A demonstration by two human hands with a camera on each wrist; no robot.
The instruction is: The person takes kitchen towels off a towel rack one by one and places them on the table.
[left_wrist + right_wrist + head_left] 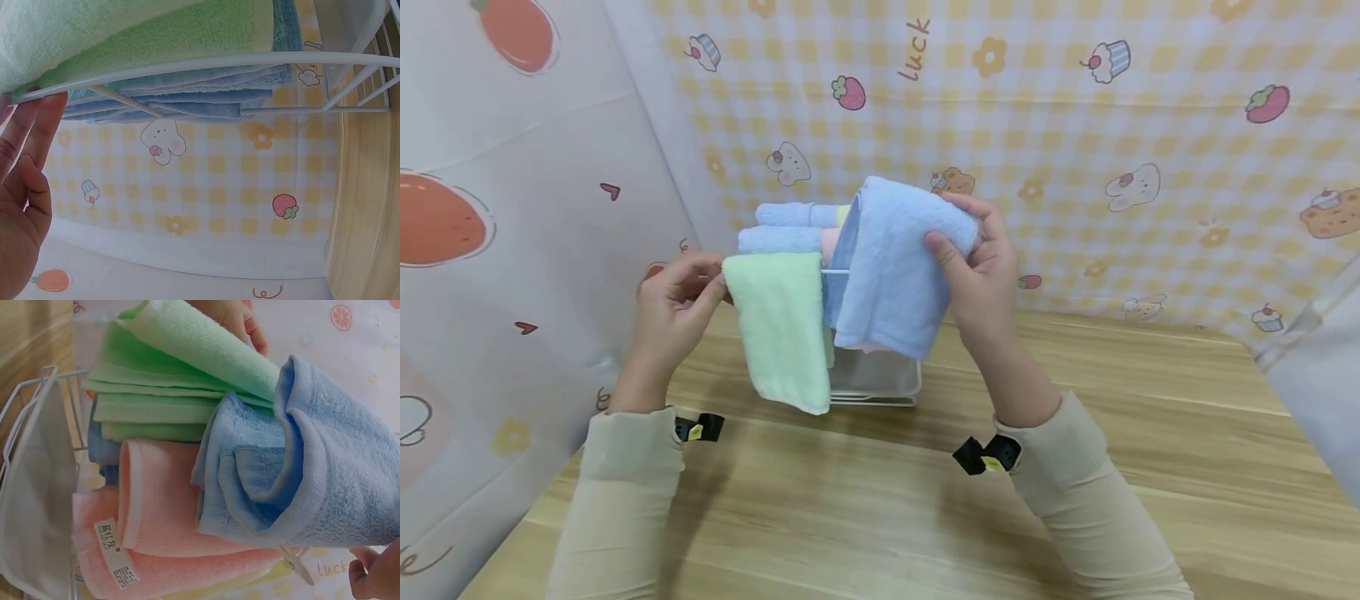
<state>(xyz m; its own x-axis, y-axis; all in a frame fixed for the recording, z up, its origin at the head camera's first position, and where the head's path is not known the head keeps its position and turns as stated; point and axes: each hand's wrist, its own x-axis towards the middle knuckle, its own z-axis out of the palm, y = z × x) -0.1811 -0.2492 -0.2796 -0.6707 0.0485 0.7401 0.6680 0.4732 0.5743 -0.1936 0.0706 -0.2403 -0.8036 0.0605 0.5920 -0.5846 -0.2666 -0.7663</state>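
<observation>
A light green towel hangs folded over the front bar of a white wire rack. My left hand pinches its upper left corner, fingertips against the bar end in the left wrist view. In my right hand is a folded blue towel, held at its right side between thumb and fingers. That towel drapes at the rack's right end, beside the green one. Behind it, in the right wrist view, a pink towel with a white label hangs on the rack.
More blue towels lie over the rear bars. Under them the rack has a pale tray at its base, on a wood-grain table. A checked yellow curtain stands close behind, and a white printed sheet on the left.
</observation>
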